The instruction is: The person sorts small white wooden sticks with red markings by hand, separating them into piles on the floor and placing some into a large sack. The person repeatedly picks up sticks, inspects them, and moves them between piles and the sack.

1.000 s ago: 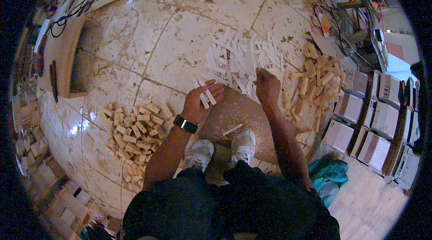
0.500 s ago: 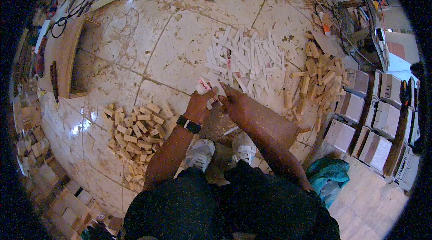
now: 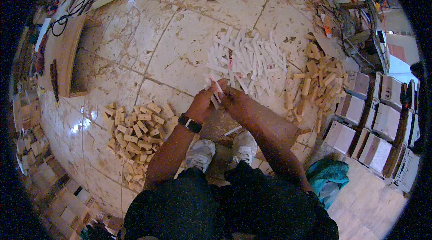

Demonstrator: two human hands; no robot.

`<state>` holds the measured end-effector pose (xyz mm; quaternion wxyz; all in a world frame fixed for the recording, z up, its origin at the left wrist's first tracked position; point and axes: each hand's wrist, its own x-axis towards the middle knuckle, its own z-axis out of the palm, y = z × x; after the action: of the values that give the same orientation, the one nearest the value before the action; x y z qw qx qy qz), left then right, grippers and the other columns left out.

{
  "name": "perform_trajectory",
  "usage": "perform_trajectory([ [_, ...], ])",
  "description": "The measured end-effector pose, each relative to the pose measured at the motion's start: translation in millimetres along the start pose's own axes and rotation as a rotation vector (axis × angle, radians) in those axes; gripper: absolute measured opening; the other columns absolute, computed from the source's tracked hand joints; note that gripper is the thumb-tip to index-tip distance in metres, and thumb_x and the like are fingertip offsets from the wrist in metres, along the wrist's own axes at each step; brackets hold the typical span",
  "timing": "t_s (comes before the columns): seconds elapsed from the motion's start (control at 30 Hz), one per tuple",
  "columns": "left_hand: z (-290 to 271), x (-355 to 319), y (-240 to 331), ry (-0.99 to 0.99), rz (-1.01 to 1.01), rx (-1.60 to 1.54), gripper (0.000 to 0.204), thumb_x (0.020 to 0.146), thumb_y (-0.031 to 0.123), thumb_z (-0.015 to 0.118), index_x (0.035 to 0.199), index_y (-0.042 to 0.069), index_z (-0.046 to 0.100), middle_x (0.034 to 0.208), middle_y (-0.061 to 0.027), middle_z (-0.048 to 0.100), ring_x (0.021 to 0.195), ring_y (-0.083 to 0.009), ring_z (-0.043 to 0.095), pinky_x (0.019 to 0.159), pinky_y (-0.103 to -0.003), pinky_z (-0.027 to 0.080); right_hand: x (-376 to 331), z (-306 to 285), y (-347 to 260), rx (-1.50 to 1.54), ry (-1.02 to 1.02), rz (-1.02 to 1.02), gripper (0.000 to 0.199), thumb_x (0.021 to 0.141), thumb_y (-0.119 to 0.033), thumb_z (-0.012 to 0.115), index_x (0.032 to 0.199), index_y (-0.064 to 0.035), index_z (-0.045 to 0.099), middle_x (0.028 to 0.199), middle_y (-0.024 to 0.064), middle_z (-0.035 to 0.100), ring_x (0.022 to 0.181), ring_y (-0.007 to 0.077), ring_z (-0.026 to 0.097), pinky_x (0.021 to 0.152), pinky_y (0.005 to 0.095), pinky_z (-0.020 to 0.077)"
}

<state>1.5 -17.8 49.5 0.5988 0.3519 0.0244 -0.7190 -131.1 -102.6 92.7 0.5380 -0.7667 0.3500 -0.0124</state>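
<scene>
On the tiled floor (image 3: 180, 55), just in front of the person's white sneakers (image 3: 225, 152), both hands meet at frame centre. Left hand (image 3: 203, 103), black watch (image 3: 189, 123) on the wrist, has its grip closed on a few thin white strips (image 3: 216, 88), one w/ a pinkish edge, held fanned upward. Right hand (image 3: 235, 98) touches the same bundle from the other side, fingers pinched on the strips; exact finger placement can't be told, too small.

Strips in hand sit just below the big pile of white strips (image 3: 245, 60), which lies spread on the floor directly ahead, near but not touching the hands.

Around it:
- Heap of short tan wood blocks (image 3: 135, 132) to the person's left, near the left forearm.
- Second heap of longer wood pieces (image 3: 317, 82) to the right of the white pile.
- Row of boxes (image 3: 373, 123) w/ light tops along the right edge.
- Teal cloth (image 3: 326, 179) on the floor by the right elbow.
- Open wooden box frame (image 3: 67, 55) at upper left, black cable (image 3: 74, 8) above it.
- One loose white strip (image 3: 232, 130) between the sneakers and the hands.
</scene>
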Motion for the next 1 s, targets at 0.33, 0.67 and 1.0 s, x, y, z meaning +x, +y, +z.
perform_trajectory([
  [0.33,-8.7,2.2,-9.9,0.025,0.513,0.793,0.046,0.094,0.039,0.044,0.122,0.004,0.049,0.098,-0.0056,0.057,0.066,-0.0139,0.053,0.054,-0.024,0.042,-11.0,-61.5,25.1,-0.398,0.524,0.315,0.035,0.087,-0.028,0.057,0.099,0.0046,0.060,0.101,0.0198,0.062,0.084,0.0203,0.063,0.072,0.0317,0.0493],
  [0.67,36.9,7.5,-60.4,-0.116,0.287,0.643,0.027,0.091,0.038,0.047,0.093,0.012,0.055,0.068,-0.0002,0.053,0.051,-0.0097,0.045,0.041,-0.023,0.033,-348.6,-94.7,-37.6,-0.382,1.301,0.683,0.024,0.087,-0.022,0.060,0.099,-0.0013,0.059,0.085,0.0053,0.061,0.069,0.0104,0.056,0.060,0.0243,0.0467],
  [1.0,59.0,-14.5,-99.7,-0.091,-0.010,0.990,0.026,0.092,0.038,0.049,0.092,0.012,0.052,0.071,-0.0001,0.049,0.062,-0.0074,0.046,0.050,-0.021,0.039,-624.8,-3.9,-19.5,-0.453,0.888,0.941,0.016,0.078,-0.017,0.055,0.082,-0.0038,0.062,0.071,0.0108,0.063,0.056,0.0265,0.059,0.055,0.0392,0.0485],
])
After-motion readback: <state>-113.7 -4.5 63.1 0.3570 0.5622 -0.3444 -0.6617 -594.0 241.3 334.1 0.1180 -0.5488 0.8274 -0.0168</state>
